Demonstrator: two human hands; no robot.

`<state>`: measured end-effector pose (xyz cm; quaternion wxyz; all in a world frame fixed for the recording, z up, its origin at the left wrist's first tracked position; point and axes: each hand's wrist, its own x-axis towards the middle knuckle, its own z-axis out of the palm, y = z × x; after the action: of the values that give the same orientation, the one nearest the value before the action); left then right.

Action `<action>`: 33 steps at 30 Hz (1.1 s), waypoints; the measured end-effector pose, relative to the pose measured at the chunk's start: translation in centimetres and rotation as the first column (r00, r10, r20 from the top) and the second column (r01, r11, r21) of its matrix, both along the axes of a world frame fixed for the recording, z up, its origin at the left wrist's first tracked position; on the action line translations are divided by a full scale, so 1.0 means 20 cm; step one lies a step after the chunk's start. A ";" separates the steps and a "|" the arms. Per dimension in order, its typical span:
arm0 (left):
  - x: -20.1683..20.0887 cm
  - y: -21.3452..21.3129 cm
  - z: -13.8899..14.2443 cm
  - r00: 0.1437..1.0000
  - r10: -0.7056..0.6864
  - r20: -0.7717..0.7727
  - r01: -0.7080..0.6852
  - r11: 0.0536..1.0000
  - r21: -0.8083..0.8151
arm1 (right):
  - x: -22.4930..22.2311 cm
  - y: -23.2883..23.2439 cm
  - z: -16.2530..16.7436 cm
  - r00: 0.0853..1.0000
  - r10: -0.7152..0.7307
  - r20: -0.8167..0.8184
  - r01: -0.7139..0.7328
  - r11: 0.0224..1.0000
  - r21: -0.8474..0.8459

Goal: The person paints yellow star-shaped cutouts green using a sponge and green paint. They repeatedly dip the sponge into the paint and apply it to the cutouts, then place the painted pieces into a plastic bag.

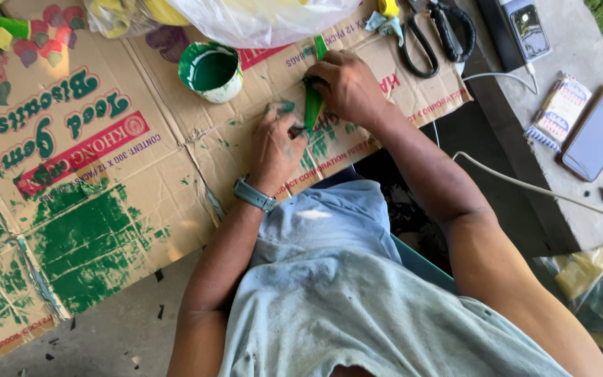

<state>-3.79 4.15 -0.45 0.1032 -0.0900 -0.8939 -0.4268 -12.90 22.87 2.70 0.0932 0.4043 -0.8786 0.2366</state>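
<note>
Green strip (313, 98): left hand (276, 148) pinning lower end, right hand (347, 87) pinching top; paint cup (211, 70) at 10 o'clock. Keep flat on cardboard (127, 174).

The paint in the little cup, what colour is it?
Green. The paint cup sits on the cardboard near both hands, seen best in the head view.

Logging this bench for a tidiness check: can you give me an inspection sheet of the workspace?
Surface: flattened cardboard, smeared with green paint.
Job's things: green strip under both hands; cup of green paint beside them.
Clutter: scissors, clear plastic bag, phone, small printed packet.
Grippers: left hand presses the strip's near end; right hand grips it further up.
Cables: white cable across the concrete ledge.
Surroundings: grass at the upper right corner.
</note>
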 end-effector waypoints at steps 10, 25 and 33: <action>-0.08 -0.04 0.02 0.997 -0.073 0.020 0.073 0.997 -0.029 | -0.19 0.07 -0.08 0.998 -0.053 -0.046 0.055 0.998 0.040; -0.07 -0.05 0.02 0.995 -0.102 0.008 0.102 0.995 -0.006 | -0.07 0.23 0.02 0.996 -0.001 0.086 0.005 0.999 -0.042; -0.07 -0.05 0.03 0.995 -0.095 0.023 0.096 0.995 -0.041 | -0.05 0.20 0.01 0.998 -0.060 0.007 0.060 0.998 0.027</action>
<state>-5.14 3.17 0.05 0.0713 -0.1305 -0.8983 -0.4134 -13.86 26.89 2.83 0.0913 0.3778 -0.8938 0.2237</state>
